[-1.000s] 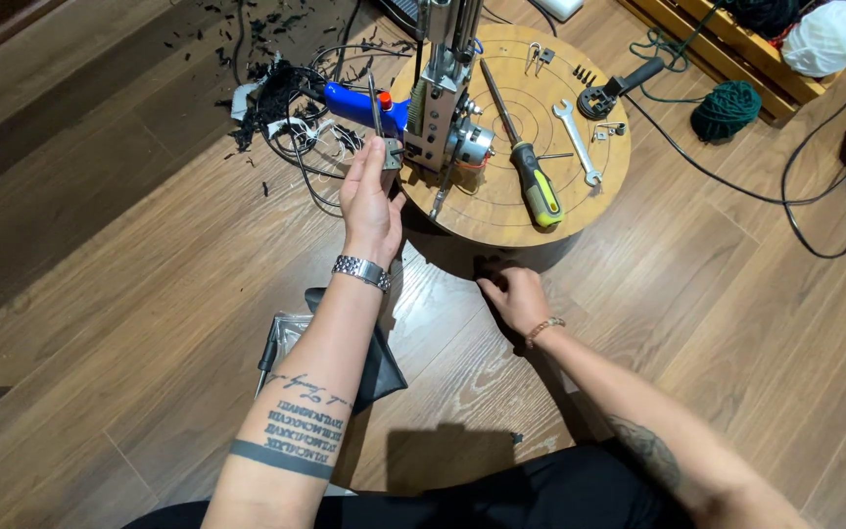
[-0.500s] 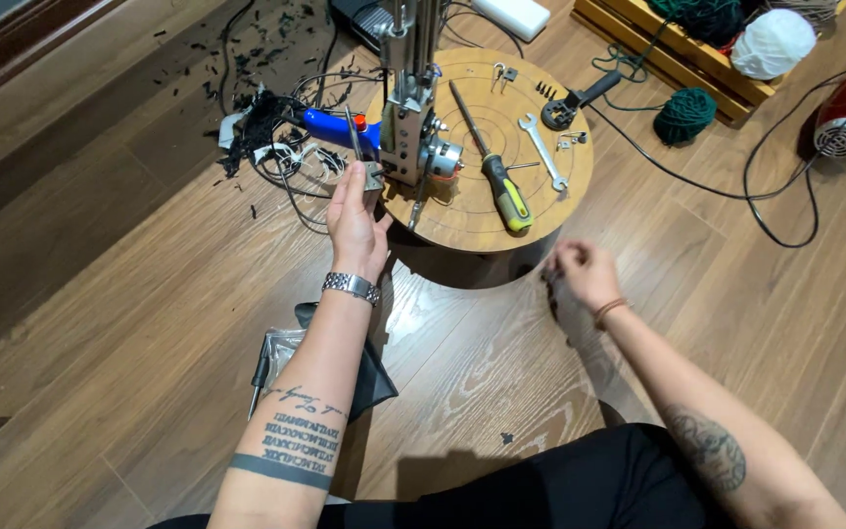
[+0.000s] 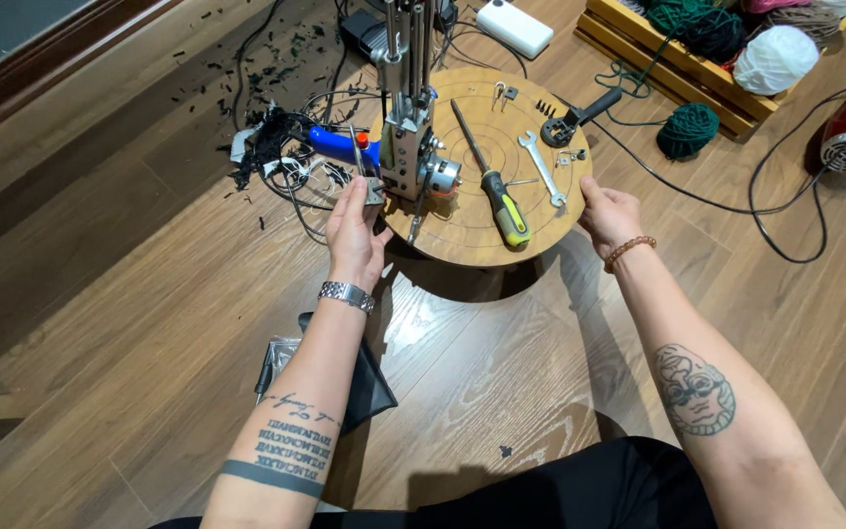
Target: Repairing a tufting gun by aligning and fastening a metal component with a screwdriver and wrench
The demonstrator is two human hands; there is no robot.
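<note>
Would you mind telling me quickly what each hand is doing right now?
Left hand: closed on a small metal part beside the upright metal device.
Right hand: open, holding nothing, fingers at the edge of the round wooden board.

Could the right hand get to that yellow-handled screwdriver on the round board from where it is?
Probably yes. The right hand rests at the round board's edge, and the screwdriver lies in the open close by, with only a flat wrench lying between them.
</note>
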